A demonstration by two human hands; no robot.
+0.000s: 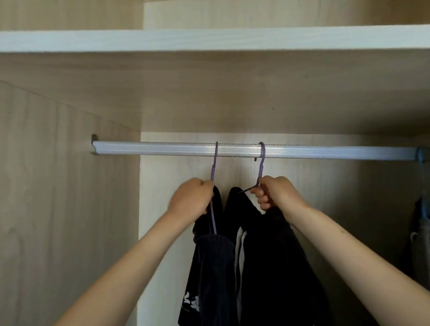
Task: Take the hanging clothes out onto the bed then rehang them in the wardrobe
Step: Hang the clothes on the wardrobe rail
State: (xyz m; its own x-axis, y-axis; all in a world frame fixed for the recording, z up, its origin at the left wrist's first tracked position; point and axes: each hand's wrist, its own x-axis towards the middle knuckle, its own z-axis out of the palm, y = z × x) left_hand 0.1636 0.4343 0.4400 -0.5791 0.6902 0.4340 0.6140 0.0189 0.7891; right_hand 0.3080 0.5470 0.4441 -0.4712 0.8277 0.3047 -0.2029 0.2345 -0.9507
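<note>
Two purple hangers hook over the silver wardrobe rail (159,147). My left hand (192,197) grips the neck of the left purple hanger (214,163), which carries a dark garment with a white print (209,274). My right hand (275,193) grips the neck of the right purple hanger (262,160), which carries a black garment with a pale inner layer (270,271). Both hooks sit on the rail. The two garments hang side by side, touching.
A white shelf edge (203,39) runs above the rail. The wooden side wall (50,194) stands to the left. At the far right, a grey garment on a blue hanger (422,227) and another dark garment hang from the rail's end.
</note>
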